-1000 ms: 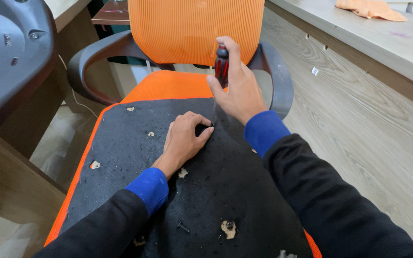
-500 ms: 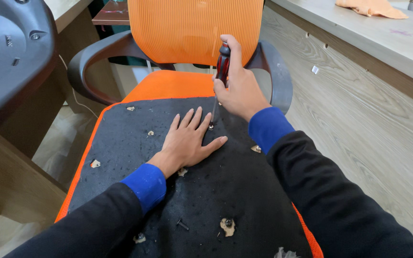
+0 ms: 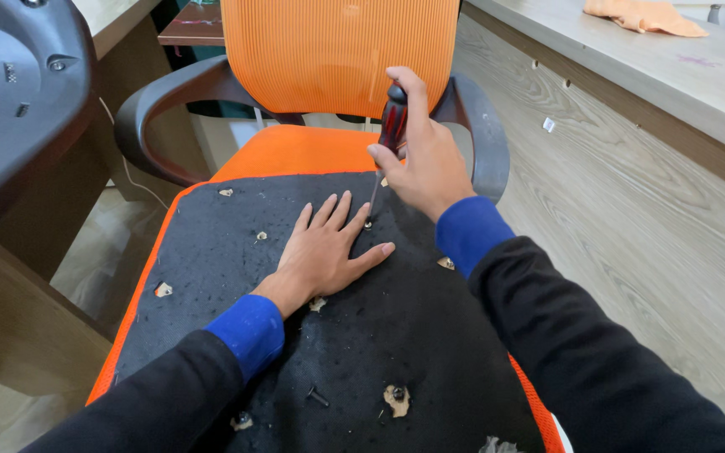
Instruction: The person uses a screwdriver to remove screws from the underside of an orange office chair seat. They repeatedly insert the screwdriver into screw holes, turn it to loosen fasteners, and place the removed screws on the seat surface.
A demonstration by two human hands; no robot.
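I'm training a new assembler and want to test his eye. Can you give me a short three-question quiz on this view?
1. Which hand holds the screwdriver?
2. True or false: the left hand lies flat on the black seat underside.
3. What lies loose near the bottom of the panel: A) a black screw, B) a wrench, C) a hammer?

Key: 1. The right hand. 2. True. 3. A.

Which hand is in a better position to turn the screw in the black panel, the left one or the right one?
Probably the right. The right hand grips the screwdriver, whose tip sits on the screw. The left hand lies flat on the black panel, empty, fingers spread beside that screw.
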